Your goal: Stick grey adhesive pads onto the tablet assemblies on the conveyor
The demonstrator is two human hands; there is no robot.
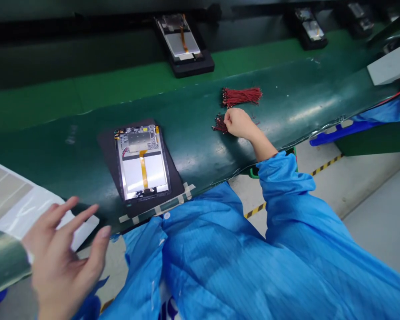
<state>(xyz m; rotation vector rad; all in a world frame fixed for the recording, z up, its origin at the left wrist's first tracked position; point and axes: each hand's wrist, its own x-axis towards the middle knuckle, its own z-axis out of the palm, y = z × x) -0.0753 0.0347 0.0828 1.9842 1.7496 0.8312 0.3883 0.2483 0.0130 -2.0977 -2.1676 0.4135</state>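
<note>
My right hand [239, 123] is closed at a small pile of thin red wires with dark tips [219, 124]; whether a wire is between the fingers is hidden. Just behind it lies a larger bundle of red wires [242, 96]. With fingers spread, my left hand [66, 255] hovers at the lower left, over a sheet of pale stickers [30, 202]. Between my hands rests an opened tablet [145, 171], its circuit board, silver batteries and orange ribbon cable showing. Beneath the tablet is a black mat [175, 180].
More opened devices in black trays sit along the green belt behind the bench, one tray [193, 66] nearest and another tray [315, 42] farther right. A white box [391, 66] stands at the right edge. Tape strips [160, 206] mark the bench's front edge.
</note>
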